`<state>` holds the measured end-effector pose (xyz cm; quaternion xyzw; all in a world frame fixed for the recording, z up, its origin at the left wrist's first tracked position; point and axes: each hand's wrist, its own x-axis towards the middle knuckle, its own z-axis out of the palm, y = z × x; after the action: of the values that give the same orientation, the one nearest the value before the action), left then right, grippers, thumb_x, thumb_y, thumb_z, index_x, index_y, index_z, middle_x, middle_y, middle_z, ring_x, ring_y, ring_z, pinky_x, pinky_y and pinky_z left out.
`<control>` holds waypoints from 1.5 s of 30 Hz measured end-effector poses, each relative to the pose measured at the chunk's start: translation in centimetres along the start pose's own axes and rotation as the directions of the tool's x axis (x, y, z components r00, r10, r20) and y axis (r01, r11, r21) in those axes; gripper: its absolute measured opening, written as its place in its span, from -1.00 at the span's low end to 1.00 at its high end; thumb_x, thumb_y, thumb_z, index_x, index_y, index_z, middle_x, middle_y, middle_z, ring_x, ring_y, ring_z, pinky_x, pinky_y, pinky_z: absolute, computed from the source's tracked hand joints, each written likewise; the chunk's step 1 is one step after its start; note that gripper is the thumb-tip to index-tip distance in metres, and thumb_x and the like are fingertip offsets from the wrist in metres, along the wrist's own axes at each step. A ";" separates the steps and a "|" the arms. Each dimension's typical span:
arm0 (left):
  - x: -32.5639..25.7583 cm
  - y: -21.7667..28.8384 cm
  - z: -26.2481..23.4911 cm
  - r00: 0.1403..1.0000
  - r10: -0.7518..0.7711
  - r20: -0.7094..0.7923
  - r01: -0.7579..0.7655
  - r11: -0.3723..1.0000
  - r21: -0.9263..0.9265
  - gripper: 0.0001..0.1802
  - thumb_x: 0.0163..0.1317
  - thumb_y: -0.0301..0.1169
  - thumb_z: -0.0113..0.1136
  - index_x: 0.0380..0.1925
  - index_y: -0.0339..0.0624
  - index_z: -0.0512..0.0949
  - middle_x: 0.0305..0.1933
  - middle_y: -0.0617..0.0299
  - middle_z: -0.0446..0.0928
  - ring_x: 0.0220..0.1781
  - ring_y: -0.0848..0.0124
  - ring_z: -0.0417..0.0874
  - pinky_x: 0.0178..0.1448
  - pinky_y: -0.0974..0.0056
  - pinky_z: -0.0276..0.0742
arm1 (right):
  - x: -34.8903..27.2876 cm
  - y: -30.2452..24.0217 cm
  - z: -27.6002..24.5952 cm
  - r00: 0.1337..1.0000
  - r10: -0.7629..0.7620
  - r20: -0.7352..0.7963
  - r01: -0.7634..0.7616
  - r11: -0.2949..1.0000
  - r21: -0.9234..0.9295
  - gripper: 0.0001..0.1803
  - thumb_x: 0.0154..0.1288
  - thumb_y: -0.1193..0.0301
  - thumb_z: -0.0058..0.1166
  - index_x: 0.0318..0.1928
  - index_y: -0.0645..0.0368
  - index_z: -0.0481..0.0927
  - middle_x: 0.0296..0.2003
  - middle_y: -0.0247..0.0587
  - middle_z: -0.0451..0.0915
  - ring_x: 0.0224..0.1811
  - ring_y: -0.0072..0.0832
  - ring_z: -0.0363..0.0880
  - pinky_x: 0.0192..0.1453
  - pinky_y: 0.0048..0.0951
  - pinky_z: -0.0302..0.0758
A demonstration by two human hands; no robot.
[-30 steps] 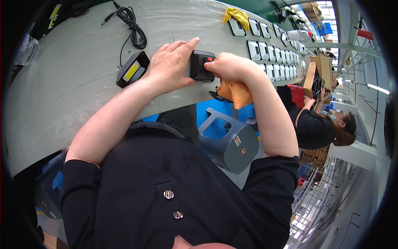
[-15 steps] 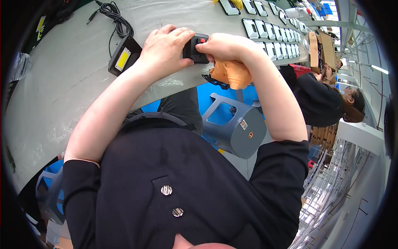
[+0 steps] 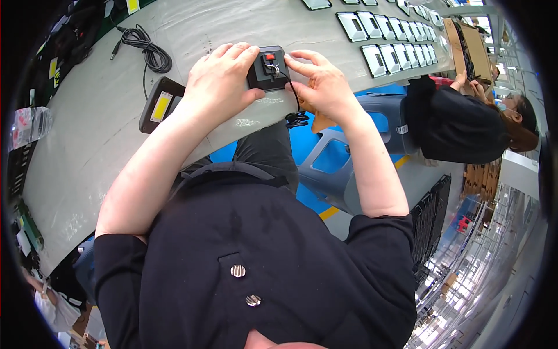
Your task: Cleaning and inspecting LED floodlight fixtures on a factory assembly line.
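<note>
A small black square device (image 3: 260,81) with a red part and loose wires on its upper face is at the table's near edge. My left hand (image 3: 221,81) grips its left side, thumb at the near corner. My right hand (image 3: 322,84) holds the opposite side, forefinger and thumb against it. An orange cloth (image 3: 321,123) hangs beneath my right palm. From the device a black cable runs to a small coil (image 3: 297,120) hanging just off the table edge. Left of my left hand stands a black box-shaped lamp (image 3: 161,108) with a yellow strip, its cable coiled (image 3: 139,45) behind it.
Rows of silver-and-black panels (image 3: 401,57) lie at the far right of the grey table (image 3: 81,151). A clear plastic bag (image 3: 30,127) sits at the left. Blue-grey stools (image 3: 383,119) stand below the edge; a co-worker (image 3: 465,125) handles a cardboard box at the right.
My right hand has shifted from the top of the device to its right side, uncovering the red part and wires. The view has turned somewhat, so surroundings sit differently.
</note>
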<state>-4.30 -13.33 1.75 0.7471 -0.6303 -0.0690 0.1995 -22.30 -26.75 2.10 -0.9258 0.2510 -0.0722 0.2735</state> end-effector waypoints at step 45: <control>-25.9 -15.4 -9.4 0.772 -0.427 -0.470 0.408 0.901 -0.149 -0.47 -0.13 -0.33 0.33 -0.09 -0.22 0.43 -0.10 -0.01 0.47 -0.03 0.01 0.51 0.05 0.04 0.46 | 14.1 -13.0 -1.7 0.969 -0.245 -0.004 0.245 0.969 0.029 -0.82 0.25 0.47 0.07 -0.30 0.41 0.56 -0.51 -0.09 0.52 -0.42 -0.36 0.51 -0.27 -0.39 0.39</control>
<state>8.05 15.75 0.55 0.8566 -0.3755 0.0685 0.3472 -5.05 -25.26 10.51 -0.9456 0.1336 -0.1092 0.2759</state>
